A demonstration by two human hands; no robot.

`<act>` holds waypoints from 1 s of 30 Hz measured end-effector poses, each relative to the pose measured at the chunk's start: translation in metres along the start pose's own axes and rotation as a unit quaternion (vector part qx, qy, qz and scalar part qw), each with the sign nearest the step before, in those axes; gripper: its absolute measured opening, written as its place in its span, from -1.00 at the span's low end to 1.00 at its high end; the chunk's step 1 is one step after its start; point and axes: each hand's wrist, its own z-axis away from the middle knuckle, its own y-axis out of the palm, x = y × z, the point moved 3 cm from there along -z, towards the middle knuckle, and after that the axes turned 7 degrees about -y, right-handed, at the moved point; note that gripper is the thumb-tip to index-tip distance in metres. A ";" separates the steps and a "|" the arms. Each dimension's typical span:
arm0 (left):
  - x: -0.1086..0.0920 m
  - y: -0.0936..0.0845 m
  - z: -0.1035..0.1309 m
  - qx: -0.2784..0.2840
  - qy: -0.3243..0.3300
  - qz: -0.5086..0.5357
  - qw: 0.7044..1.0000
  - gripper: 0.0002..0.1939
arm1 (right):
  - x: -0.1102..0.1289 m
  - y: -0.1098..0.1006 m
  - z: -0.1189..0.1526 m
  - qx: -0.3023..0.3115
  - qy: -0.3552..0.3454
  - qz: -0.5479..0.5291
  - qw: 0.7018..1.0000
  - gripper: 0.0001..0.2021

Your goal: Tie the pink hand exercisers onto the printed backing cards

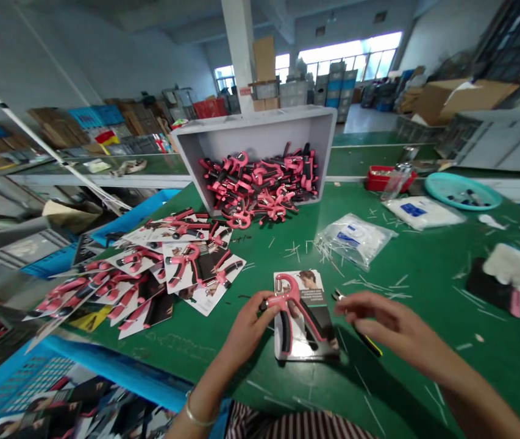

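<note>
In the head view a pink and black hand grip strengthener (289,305) lies on a printed backing card (317,283) in front of me. My left hand (253,323) pinches its pink spring end between thumb and fingers, against the card's left side. To the right, my right hand (373,317) hovers with loosely bent fingers over a pair of cutters with yellow and black handles (372,346). The cutters' jaws and handle ends show; the fingers hide the middle. Whether fingertips touch the cutters I cannot tell.
A tilted grey bin (260,119) full of hand grips stands behind. Carded hand grips (191,262) are piled left. A bag of white ties (355,238), loose ties, a turquoise tray (463,190) and a red box (390,178) are right. A blue crate (22,381) stands lower left.
</note>
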 end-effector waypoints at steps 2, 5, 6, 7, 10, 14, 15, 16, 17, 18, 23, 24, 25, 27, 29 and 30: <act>-0.003 0.006 -0.016 0.032 0.014 0.016 0.999 -0.75 | -0.016 0.017 -0.015 0.005 0.051 -0.022 0.998 -0.71; 0.000 0.017 -0.041 0.061 0.029 0.018 0.998 -0.75 | -0.040 0.045 -0.032 0.040 0.127 -0.124 0.983 -0.70; 0.003 0.019 -0.048 0.062 0.029 0.012 0.998 -0.76 | -0.046 0.052 -0.037 0.041 0.138 -0.144 0.979 -0.70; 0.006 0.022 -0.053 0.060 0.029 0.002 0.998 -0.76 | -0.050 0.056 -0.040 0.035 0.143 -0.145 0.978 -0.70; 0.014 0.025 -0.060 0.052 0.036 -0.044 0.997 -0.80 | -0.056 0.061 -0.044 0.039 0.149 -0.081 0.985 -0.75; 0.021 0.026 -0.049 0.089 0.071 -0.108 0.988 -0.79 | -0.054 0.063 -0.027 0.070 0.147 0.063 0.985 -0.81; 0.022 0.025 -0.046 0.098 0.076 -0.119 0.985 -0.78 | -0.052 0.063 -0.021 0.063 0.140 0.105 0.982 -0.81; 0.022 0.025 -0.044 0.102 0.079 -0.126 0.984 -0.78 | -0.049 0.063 -0.015 0.048 0.130 0.143 0.980 -0.81; 0.022 0.025 -0.044 0.100 0.082 -0.129 0.983 -0.78 | -0.046 0.063 -0.011 0.029 0.114 0.172 0.978 -0.81; 0.020 0.025 -0.047 0.090 0.084 -0.128 0.984 -0.78 | -0.042 0.064 -0.008 0.011 0.089 0.189 0.978 -0.83; 0.007 0.035 -0.073 0.055 0.089 -0.109 0.988 -0.75 | -0.032 0.083 -0.019 0.013 -0.039 0.188 0.981 -0.82; 0.004 0.039 -0.075 0.069 0.096 -0.099 0.988 -0.77 | -0.034 0.087 -0.022 0.014 -0.039 0.190 0.981 -0.83; 0.002 0.043 -0.075 0.083 0.101 -0.086 0.988 -0.79 | -0.036 0.090 -0.025 0.012 -0.037 0.191 0.981 -0.84; 0.001 0.048 -0.071 0.094 0.101 -0.059 0.989 -0.84 | -0.042 0.095 -0.028 0.001 -0.034 0.183 0.983 -0.83; 0.002 0.051 -0.064 0.089 0.092 -0.051 0.990 -0.86 | -0.047 0.097 -0.030 -0.019 -0.034 0.160 0.986 -0.83; 0.004 0.052 -0.060 0.087 0.090 -0.057 0.991 -0.86 | -0.049 0.096 -0.032 -0.032 -0.035 0.145 0.988 -0.84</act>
